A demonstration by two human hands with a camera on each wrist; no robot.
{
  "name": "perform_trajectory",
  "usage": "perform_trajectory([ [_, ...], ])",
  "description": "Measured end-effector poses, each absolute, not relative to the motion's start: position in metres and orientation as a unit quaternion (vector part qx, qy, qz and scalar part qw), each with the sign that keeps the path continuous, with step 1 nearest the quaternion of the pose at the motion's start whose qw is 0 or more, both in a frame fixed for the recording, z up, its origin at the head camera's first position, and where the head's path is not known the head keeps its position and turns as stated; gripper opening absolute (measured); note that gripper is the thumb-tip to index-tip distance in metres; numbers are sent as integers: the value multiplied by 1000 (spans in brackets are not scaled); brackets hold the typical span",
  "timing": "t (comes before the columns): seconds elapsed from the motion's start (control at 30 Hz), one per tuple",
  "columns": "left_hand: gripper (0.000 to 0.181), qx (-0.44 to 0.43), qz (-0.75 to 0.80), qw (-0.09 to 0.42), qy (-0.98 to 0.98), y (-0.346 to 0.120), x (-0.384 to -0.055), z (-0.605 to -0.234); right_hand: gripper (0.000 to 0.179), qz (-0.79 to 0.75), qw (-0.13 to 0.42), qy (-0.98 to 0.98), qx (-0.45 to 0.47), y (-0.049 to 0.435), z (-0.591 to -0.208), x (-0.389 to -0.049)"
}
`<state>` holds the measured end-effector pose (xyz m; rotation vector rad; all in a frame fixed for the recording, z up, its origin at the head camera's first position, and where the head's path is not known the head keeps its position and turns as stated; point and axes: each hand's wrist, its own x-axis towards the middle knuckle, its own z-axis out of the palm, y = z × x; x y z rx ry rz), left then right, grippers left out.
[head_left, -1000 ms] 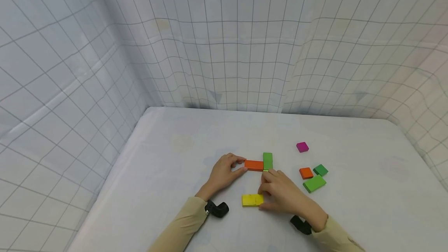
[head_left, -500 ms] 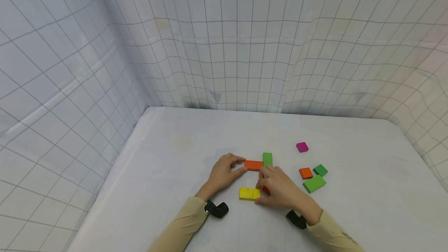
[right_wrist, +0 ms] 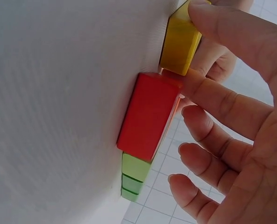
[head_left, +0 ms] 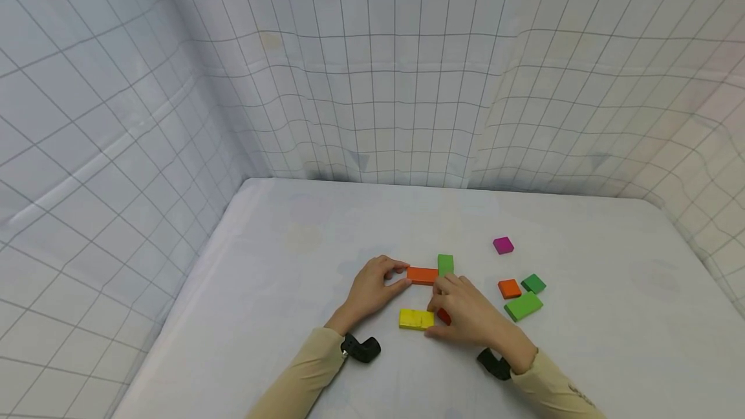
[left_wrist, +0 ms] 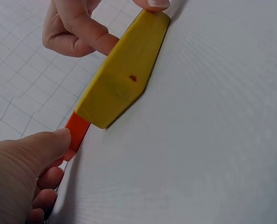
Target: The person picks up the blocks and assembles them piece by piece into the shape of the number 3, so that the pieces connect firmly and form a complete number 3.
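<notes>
My left hand [head_left: 368,291] pinches the left end of an orange block [head_left: 421,276] with thumb and fingers. That block's right end meets an upright light green block [head_left: 445,264]. Nearer to me, a yellow block [head_left: 416,319] lies lengthwise, its right end between the thumb and index finger of my right hand [head_left: 470,312]. A red block [right_wrist: 150,116] stands just beyond the yellow block's end in the right wrist view. From the head, the right hand hides most of it. A small dark mark shows on the yellow block's side [left_wrist: 122,79] in the left wrist view.
To the right lie a small orange block [head_left: 509,288], a small dark green block [head_left: 533,283] and a longer light green block [head_left: 523,306]. A magenta block [head_left: 503,246] sits farther back. Gridded white cloth [head_left: 372,83] surrounds the white table [head_left: 302,231].
My right hand has slid the yellow block away from me and slightly left, nearer the orange block. Part of the red block has come into view. The left hand stays put.
</notes>
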<state>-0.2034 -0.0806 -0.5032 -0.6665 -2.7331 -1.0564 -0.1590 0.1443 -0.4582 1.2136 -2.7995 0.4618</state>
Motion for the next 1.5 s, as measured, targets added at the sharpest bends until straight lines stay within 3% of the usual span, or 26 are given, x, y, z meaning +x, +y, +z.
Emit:
perform_trajectory([
  [1.5,33,-221,-355,68,-906,-79,-202,-507,29,160,18,-897,411,154,-461,-158],
])
